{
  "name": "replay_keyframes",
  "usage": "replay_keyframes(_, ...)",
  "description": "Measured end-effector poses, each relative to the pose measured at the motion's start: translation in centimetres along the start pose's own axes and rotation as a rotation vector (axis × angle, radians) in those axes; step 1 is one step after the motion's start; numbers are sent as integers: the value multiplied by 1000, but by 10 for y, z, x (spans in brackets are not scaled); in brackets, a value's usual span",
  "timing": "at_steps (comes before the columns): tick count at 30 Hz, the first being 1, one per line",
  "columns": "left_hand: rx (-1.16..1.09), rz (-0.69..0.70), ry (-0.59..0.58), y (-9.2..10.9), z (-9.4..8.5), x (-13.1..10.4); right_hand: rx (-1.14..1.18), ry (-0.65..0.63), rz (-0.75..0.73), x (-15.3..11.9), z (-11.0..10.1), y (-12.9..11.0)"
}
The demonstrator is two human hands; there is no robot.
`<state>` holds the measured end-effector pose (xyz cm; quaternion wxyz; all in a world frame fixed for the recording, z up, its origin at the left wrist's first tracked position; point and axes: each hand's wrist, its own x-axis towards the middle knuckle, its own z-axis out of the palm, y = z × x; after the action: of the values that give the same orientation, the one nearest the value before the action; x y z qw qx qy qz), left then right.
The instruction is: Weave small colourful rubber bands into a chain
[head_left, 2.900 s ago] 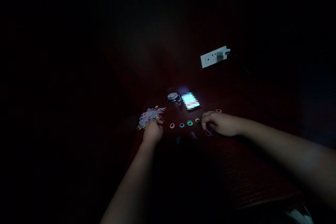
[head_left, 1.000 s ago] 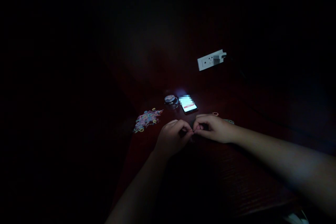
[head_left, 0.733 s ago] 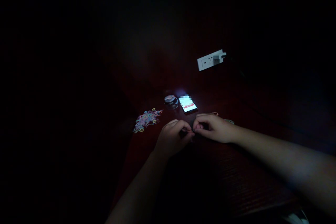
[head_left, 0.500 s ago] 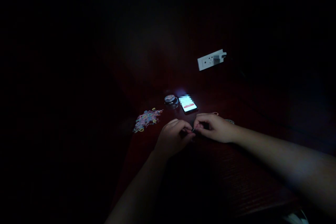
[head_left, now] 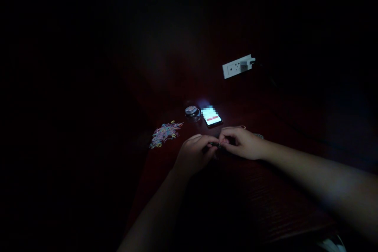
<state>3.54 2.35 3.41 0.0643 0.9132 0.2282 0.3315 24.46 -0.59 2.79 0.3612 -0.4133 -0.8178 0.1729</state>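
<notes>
Dark red tabletop (head_left: 265,189) across lower centre. Just right of frame centre, left hand (head_left: 195,152) and right hand (head_left: 243,143) close together, each pinching small greenish piece (head_left: 219,146) at fingertips, shape mostly hidden. Multicoloured pile of small bands (head_left: 165,134) left of centre. Above hands, lidded clear jar (head_left: 193,115) beside lit phone (head_left: 214,118). White socket panel (head_left: 236,67) at upper right.
</notes>
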Motion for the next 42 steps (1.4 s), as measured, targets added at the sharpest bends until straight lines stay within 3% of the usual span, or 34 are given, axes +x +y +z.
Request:
replay_keyframes(15, -88, 45, 8, 0, -1, 2, 72, -22, 35, 0, 3, 3)
replay_keyframes(33, -52, 55, -23, -5, -1, 1, 400, -35, 201, -1, 11, 5)
replay_keyframes(42, -21, 65, -4, -5, 0, 1, 373, -30, 186, 0, 12, 7)
